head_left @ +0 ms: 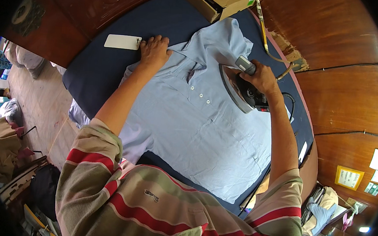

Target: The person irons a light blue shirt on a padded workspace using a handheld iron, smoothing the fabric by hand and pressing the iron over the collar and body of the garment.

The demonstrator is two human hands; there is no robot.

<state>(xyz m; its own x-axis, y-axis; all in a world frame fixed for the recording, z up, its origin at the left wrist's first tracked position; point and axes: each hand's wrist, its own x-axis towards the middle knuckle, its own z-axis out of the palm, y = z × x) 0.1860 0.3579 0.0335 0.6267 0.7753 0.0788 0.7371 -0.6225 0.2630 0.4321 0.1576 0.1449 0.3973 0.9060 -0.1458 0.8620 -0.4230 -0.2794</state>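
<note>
A light blue polo shirt (184,122) with several white buttons lies spread over a dark blue padded ironing surface (139,20). My right hand (262,78) is wrapped round the grey handle of a clothes iron (239,88). The iron stands on the shirt's right part, to the right of the buttons, its soleplate edge tilted toward them. Near the shirt's far left edge my left hand (155,52) lies with its fingers stretched out over the cloth and the dark cover. Just left of those fingers is a white card tag (122,42).
An open cardboard box (219,4) stands at the far edge. A hose (265,35) and a black cord (290,99) run along the right side. Wooden panels (344,98) rise on the right. Stacked clothes (321,206) sit at lower right, bags (9,112) on the left floor.
</note>
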